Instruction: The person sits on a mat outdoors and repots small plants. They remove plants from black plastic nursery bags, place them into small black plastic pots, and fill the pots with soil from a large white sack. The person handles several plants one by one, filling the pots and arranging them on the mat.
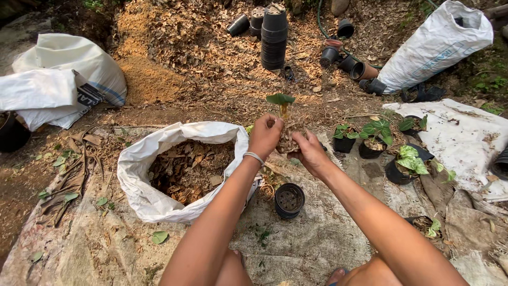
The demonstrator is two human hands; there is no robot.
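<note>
Sack (138, 180) of white weave gapes beside the arms, full of dry leaf mulch. Seedling (283, 124), one green leaf above a tangled brown root ball, stands upright in midair, clasped between left hand (265, 135) and right hand (308, 152), above a small black pot (289, 200).

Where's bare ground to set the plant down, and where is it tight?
Free: the grey cloth between the arms, below the empty black pot; also the cloth left of the open sack, with only stray leaves. Crowded: right of the right hand, where potted plants cluster, and between sack and pot. Both hands grip the seedling.
</note>
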